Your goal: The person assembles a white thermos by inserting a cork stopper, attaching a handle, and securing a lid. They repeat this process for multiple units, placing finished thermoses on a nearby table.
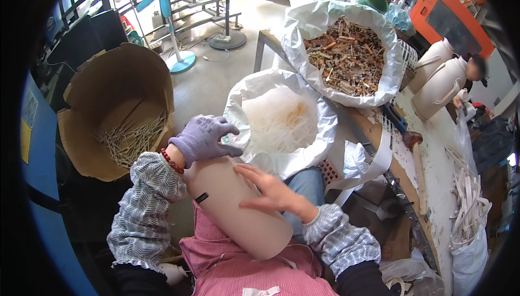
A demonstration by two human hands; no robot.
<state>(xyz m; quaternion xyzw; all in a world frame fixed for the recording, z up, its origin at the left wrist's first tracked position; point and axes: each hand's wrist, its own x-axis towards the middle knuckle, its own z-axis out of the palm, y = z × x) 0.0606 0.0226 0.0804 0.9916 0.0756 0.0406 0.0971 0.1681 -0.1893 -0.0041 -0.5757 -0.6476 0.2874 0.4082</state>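
Note:
Across my lap, on a pink apron [233, 274], lies a smooth beige cylinder [238, 209] with a short black slot or strip on its side. It is tilted, with its far end up to the left and its rounded near end toward my right side. My left hand [205, 137], in a purple knitted glove, is at the far end of the cylinder. Its fingers and thumb are apart, and nothing shows between them. My bare right hand [271, 192] rests on the cylinder's right side, fingers stretched out along the surface.
Ahead stands a white bag [238, 87] of pale, translucent strips. Beyond it, another lined bag [295, 30] holds brown scraps. A cardboard bin [116, 68] with thin sticks is left. At right, a worktable [441, 149] carries a hammer [418, 171] and beige jugs [441, 87]; another person stands beyond.

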